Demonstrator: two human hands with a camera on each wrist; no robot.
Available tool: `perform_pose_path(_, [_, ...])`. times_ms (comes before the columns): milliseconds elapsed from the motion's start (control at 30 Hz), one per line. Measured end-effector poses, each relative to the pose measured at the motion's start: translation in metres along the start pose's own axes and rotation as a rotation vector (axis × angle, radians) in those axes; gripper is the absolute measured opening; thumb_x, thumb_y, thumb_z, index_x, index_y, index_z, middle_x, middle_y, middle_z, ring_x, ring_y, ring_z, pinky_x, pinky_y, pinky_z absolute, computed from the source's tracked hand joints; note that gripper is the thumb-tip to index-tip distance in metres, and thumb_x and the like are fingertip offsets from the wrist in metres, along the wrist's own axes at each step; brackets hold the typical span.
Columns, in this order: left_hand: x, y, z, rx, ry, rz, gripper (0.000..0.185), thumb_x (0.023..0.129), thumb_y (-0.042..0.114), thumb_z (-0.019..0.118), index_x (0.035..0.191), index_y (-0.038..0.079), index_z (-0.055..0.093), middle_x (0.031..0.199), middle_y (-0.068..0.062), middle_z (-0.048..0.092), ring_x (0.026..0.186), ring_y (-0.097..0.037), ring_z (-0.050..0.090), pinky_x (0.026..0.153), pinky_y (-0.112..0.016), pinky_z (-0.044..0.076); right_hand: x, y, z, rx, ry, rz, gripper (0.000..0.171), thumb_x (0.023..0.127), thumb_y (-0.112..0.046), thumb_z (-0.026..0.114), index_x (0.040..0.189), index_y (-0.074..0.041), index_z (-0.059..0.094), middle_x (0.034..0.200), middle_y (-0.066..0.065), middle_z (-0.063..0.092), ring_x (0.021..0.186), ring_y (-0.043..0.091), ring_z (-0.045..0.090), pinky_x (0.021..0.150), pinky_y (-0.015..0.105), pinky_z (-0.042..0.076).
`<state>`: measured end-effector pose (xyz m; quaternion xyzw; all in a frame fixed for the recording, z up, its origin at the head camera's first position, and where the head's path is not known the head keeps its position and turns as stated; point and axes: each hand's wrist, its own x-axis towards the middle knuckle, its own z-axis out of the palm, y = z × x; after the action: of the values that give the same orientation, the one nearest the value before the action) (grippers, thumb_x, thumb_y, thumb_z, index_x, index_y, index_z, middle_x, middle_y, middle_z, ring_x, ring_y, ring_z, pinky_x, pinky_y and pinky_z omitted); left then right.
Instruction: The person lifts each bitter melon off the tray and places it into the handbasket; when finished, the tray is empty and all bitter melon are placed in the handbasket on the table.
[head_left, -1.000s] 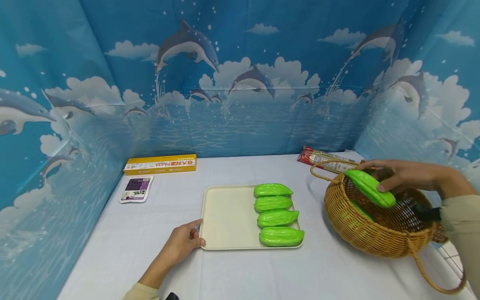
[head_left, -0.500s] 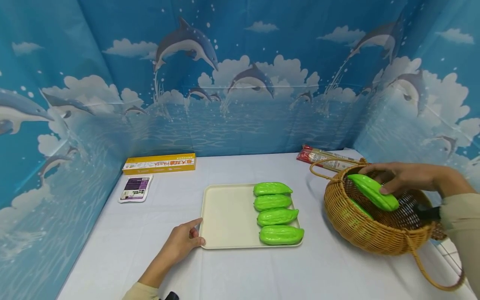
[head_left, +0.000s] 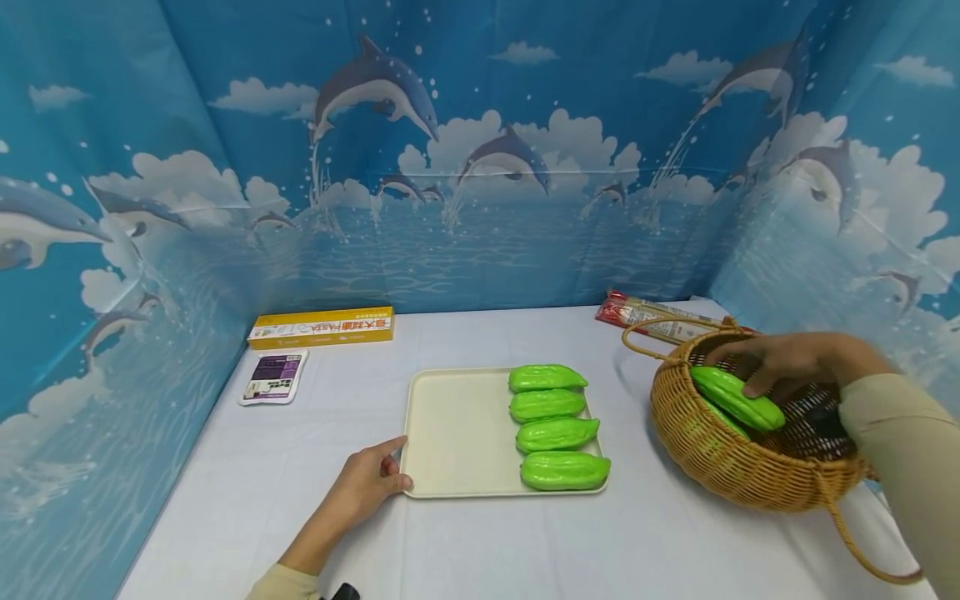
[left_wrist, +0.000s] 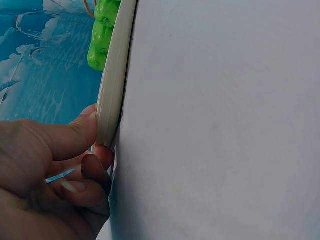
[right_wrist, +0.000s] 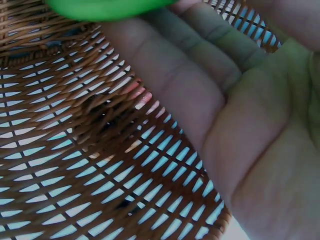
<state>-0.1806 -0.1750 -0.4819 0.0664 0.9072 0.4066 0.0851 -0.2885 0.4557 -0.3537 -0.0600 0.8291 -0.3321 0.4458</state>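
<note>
My right hand (head_left: 787, 362) reaches into the wicker basket (head_left: 738, 467) at the right and holds a bright green bitter melon (head_left: 735, 397) between thumb and fingers. Under it, a second bitter melon (head_left: 726, 419) shows partly against the basket's inner wall. In the right wrist view the held melon (right_wrist: 105, 7) shows only at the top edge, by the fingers. My left hand (head_left: 367, 483) pinches the left rim of the cream tray (head_left: 457, 433); the left wrist view has the thumb and fingers at the tray's edge (left_wrist: 112, 90). Several bitter melons (head_left: 555, 433) lie in a column along the tray's right side.
A yellow pasta box (head_left: 321, 327) lies at the back left, with a purple-and-white packet (head_left: 273, 377) in front of it. Behind the basket lies a red-and-clear noodle pack (head_left: 637, 312). One basket handle (head_left: 862, 550) hangs out toward the front right.
My right hand has gone lower into the basket with the bitter melon, which now sits close over the other one inside. The left hand and tray have stayed in place.
</note>
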Motion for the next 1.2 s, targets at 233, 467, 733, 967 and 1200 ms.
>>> perform_pose_path(233, [0.000,-0.001,0.000,0.007,0.000,0.004,0.067,0.081,0.012,0.085,0.140,-0.003,0.058,0.078,0.004,0.056,0.070,-0.012,0.050,0.065,-0.025,0.043,0.004,0.003,0.000,-0.119,0.043,0.023,0.074,0.100,-0.021,0.065,0.160,-0.004,0.025,0.156,0.044,0.008,0.138,0.065,0.021,0.096,0.056,0.051])
perform_pose_path(467, [-0.001,0.000,0.000,0.012,0.004,0.016,0.066,0.081,0.012,0.085,0.139,-0.004,0.058,0.078,0.004,0.056,0.069,-0.011,0.050,0.065,-0.024,0.043,0.011,0.014,0.001,-0.085,0.063,0.079,0.064,0.103,-0.006,0.055,0.159,-0.003,0.024,0.145,0.050,0.020,0.122,0.056,0.045,0.081,0.047,0.054])
perform_pose_path(733, [-0.001,0.000,0.001,0.018,0.002,0.013,0.066,0.082,0.012,0.084,0.140,-0.003,0.057,0.078,0.004,0.056,0.069,-0.011,0.050,0.065,-0.025,0.042,0.014,0.015,0.008,0.061,0.057,0.109,0.067,0.101,0.002,0.052,0.161,-0.011,0.023,0.154,0.048,-0.001,0.116,0.042,0.055,0.073,0.049,0.055])
perform_pose_path(967, [-0.002,0.001,0.000,0.014,0.002,0.010,0.065,0.082,0.011,0.084,0.140,-0.003,0.058,0.078,0.004,0.056,0.070,-0.011,0.050,0.066,-0.024,0.042,0.014,0.014,0.013,0.141,0.037,0.111,0.068,0.099,0.002,0.057,0.159,-0.014,0.030,0.152,0.038,0.022,0.067,0.022,0.053,0.067,0.043,0.056])
perform_pose_path(1200, [-0.001,0.001,-0.001,0.027,0.003,-0.004,0.066,0.082,0.012,0.084,0.140,-0.003,0.058,0.077,0.004,0.056,0.069,-0.012,0.050,0.064,-0.025,0.042,0.013,0.011,0.012,0.147,0.041,0.101,0.072,0.099,0.000,0.061,0.161,-0.012,0.026,0.153,0.036,0.024,0.074,0.024,0.056,0.068,0.044,0.056])
